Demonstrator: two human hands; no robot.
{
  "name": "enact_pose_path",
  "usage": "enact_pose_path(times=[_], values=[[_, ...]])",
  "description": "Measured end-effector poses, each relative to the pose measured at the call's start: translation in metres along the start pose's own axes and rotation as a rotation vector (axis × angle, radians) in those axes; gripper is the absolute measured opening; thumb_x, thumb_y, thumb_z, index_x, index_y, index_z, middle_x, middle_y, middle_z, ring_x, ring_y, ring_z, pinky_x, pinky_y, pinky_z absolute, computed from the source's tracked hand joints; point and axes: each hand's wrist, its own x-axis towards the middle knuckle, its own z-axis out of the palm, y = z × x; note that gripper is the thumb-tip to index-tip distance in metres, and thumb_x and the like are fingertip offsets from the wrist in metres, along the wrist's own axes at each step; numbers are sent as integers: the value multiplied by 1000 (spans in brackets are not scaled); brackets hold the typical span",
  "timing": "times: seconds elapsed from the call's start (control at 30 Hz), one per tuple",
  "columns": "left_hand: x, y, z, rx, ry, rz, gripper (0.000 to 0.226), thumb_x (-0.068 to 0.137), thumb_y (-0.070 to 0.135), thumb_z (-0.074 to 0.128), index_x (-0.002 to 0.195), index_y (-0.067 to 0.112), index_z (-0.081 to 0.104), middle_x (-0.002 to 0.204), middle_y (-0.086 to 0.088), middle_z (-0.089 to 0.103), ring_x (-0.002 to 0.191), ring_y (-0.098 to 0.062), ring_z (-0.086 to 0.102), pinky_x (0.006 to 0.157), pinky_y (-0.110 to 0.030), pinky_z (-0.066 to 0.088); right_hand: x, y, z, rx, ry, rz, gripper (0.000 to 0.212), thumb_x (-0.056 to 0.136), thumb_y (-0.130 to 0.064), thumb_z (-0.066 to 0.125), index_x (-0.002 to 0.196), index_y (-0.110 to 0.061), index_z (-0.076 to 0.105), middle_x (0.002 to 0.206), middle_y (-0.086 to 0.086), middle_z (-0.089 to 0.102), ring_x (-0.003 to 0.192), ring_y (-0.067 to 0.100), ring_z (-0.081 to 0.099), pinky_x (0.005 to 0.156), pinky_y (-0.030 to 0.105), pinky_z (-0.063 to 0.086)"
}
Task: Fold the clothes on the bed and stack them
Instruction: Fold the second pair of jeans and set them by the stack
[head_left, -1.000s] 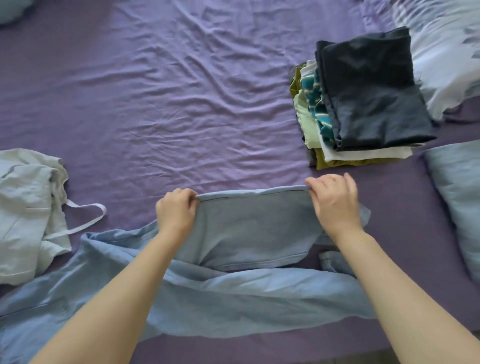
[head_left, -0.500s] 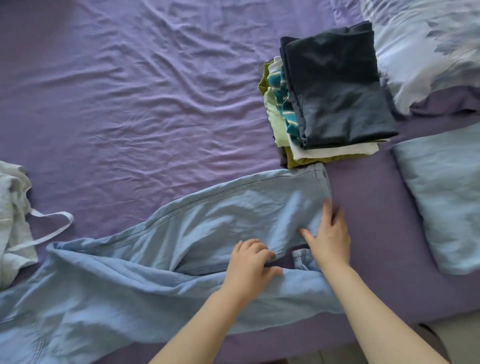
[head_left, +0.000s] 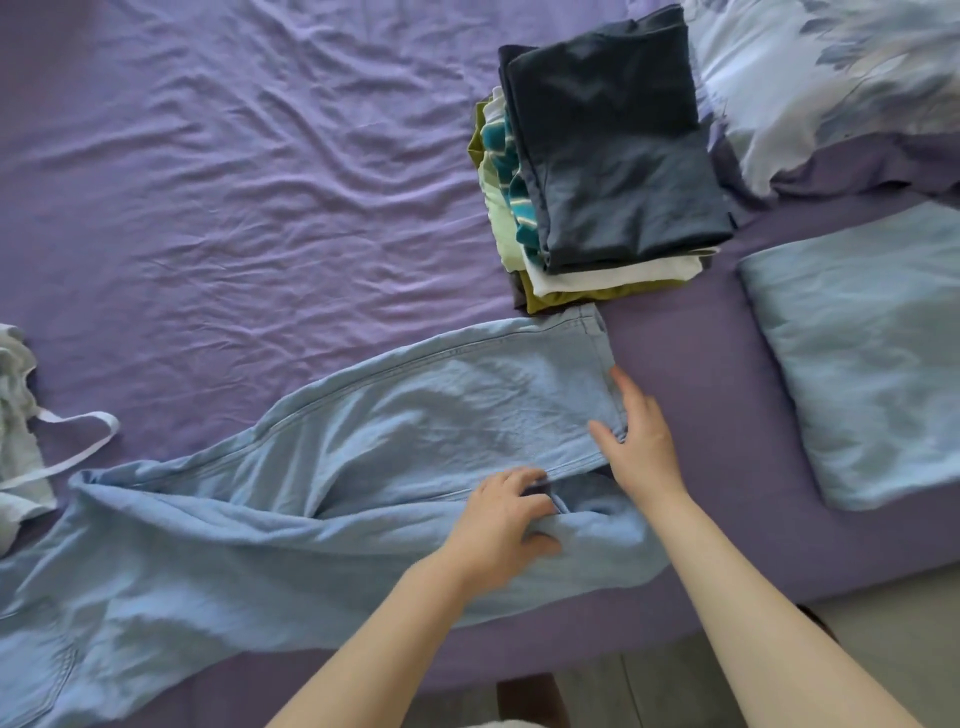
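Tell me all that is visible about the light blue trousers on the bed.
The light blue trousers look like soft, creased denim with stitched seams. They lie flat across the purple sheet, legs pointing right, one hem just before the folded stack. The left hand grips the nearer leg; the right hand rests straight-fingered on the farther one.
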Motion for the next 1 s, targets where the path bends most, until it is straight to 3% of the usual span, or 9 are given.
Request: enact_pose_path(times=[0.13, 0.27, 0.33, 0.43, 0.5, 0.7, 0.8, 0.9, 1.0], values=[[-11, 8, -39, -483, -174, -70, 22, 87, 33, 67, 105, 21, 61, 104, 10, 60, 94, -6, 54, 82, -23, 42, -8, 13, -14, -103, -52, 32, 62, 89, -18, 61, 144, -30, 35, 122, 4, 43, 97, 23, 53, 81, 36, 45], [12, 11, -60, -431, -203, -99, 15, 91, 26, 62, 85, 22, 50, 76, 12, 48, 67, -5, 44, 67, -25, 38, -17, 22, -23, -376, -104, -34, 51, 87, -24, 67, 135, -24, 52, 143, 13, 38, 130, 32, 34, 107, 41, 32], [26, 14, -65, -482, -278, -85, 16, 91, 16, 61, 87, 29, 51, 74, 16, 51, 66, -2, 45, 66, -22, 39, -23, 16, -27, -171, -163, -98, 27, 89, -31, 64, 114, -22, 70, 135, 1, 52, 132, 22, 39, 109, 35, 30], [40, 13, -74, -669, -366, -111, 16, 93, 10, 59, 94, 26, 56, 73, 15, 58, 63, -3, 47, 60, -18, 38, -29, 2, -42, 191, -467, 127, 51, 82, -64, 47, 83, -20, 73, 84, -17, 65, 85, 0, 58, 86, 28, 43], [44, 11, -82, -736, -390, -138, 14, 93, 8, 59, 94, 22, 58, 72, 14, 60, 62, -4, 48, 57, -18, 36, -30, 0, -55, 134, -591, 129, 55, 79, -68, 50, 72, -15, 64, 65, -11, 51, 63, 4, 46, 65, 28, 39], [55, 6, -116, -909, -220, -133, 13, 89, 2, 60, 92, 15, 61, 80, 3, 65, 71, -4, 60, 67, -15, 49, -15, -13, -92, 388, -430, 51, 26, 78, -46, 72, 75, -21, 68, 70, -7, 64, 65, 4, 56, 59, 17, 45], [69, 9, -110, -705, -4, -143, 19, 89, 9, 65, 102, 21, 62, 102, 7, 66, 90, -5, 61, 74, -13, 47, 6, -16, -80, 281, -195, 25, 3, 82, -30, 71, 85, -30, 70, 89, -9, 66, 86, 6, 61, 75, 14, 46], [71, 2, -82, -186, 217, -201, 32, 86, 19, 68, 117, 22, 61, 125, 3, 57, 119, -16, 46, 99, -27, 37, 17, -2, -62, 90, -141, 176, 41, 87, -25, 67, 125, -15, 57, 122, 6, 55, 118, 21, 51, 95, 22, 37], [48, -7, -49, 4, 405, -214, 30, 80, 9, 71, 109, 9, 67, 120, -11, 58, 116, -34, 47, 98, -36, 35, 3, 15, -51, 92, -6, 402, 59, 88, -36, 63, 137, -11, 42, 134, 9, 51, 123, 28, 48, 97, 35, 40]])
